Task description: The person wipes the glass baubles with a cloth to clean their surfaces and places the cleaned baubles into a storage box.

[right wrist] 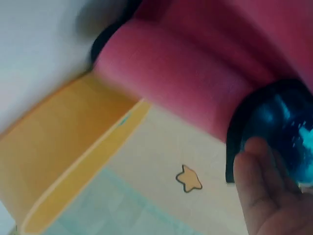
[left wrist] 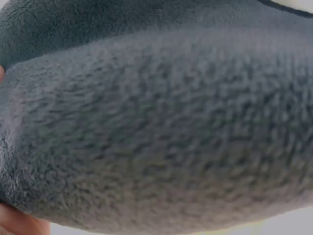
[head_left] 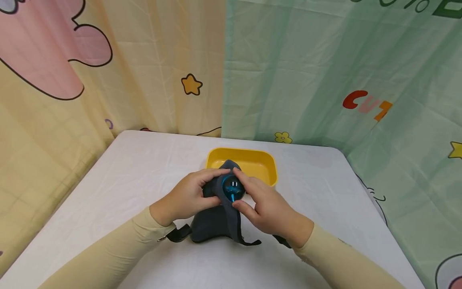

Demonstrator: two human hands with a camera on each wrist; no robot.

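A soft, dark grey fabric piece with hanging flaps stands over the table in the head view; what it is I cannot tell. A round, shiny blue dome sits in its upper part. My left hand grips the fabric from the left, thumb below and fingers above. With thumb and fingers, my right hand holds the dome from its right side. Fuzzy grey fabric fills the left wrist view. The right wrist view shows a pink inner side and right-hand fingers against the blue dome.
Just behind the hands stands a yellow tray, partly covered by the fabric and the right hand. Everything is on a white-covered table. Printed curtains hang along its back and sides. A dark band is on the left wrist.
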